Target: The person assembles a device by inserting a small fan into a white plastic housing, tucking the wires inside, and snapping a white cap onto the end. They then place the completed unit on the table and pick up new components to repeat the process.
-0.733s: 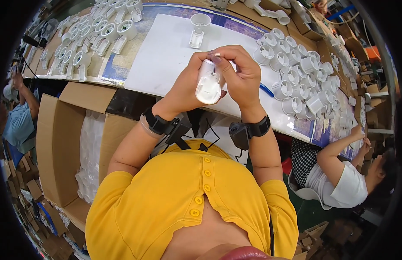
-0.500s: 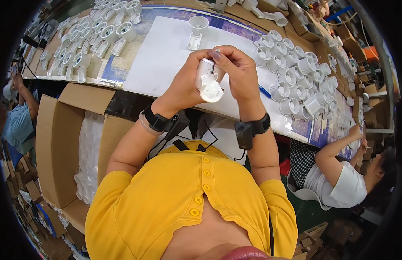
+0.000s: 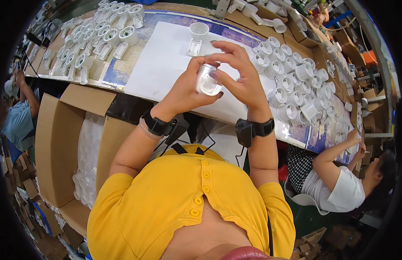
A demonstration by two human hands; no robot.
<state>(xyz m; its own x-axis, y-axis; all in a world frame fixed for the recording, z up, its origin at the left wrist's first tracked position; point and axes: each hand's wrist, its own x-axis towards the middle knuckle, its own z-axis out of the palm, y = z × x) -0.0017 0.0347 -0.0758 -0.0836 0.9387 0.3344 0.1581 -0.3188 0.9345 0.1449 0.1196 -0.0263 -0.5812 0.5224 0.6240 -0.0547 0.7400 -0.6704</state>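
My left hand (image 3: 182,89) is wrapped round a white plastic housing (image 3: 208,85) with a rounded end toward me, holding it above the table's near edge. Over its far side, my right hand (image 3: 242,78) has its fingers curved and spread apart; its thumb tip rests on or just over the housing. Whether the thumb presses on it, I cannot tell. Beyond both hands, a white cup-shaped part with a flat arm (image 3: 198,32) lies on a white sheet (image 3: 155,56).
Several white cups (image 3: 292,82) crowd the table's right side. Rows of white cup-and-arm parts (image 3: 99,34) fill the far left. An open carton (image 3: 53,147) with clear-wrapped white pieces stands at my left. Two people sit nearby, one at each side.
The housing has turned in my left hand, and its flat arm and dark wire no longer show. My right fingers have come off the far end and spread apart.
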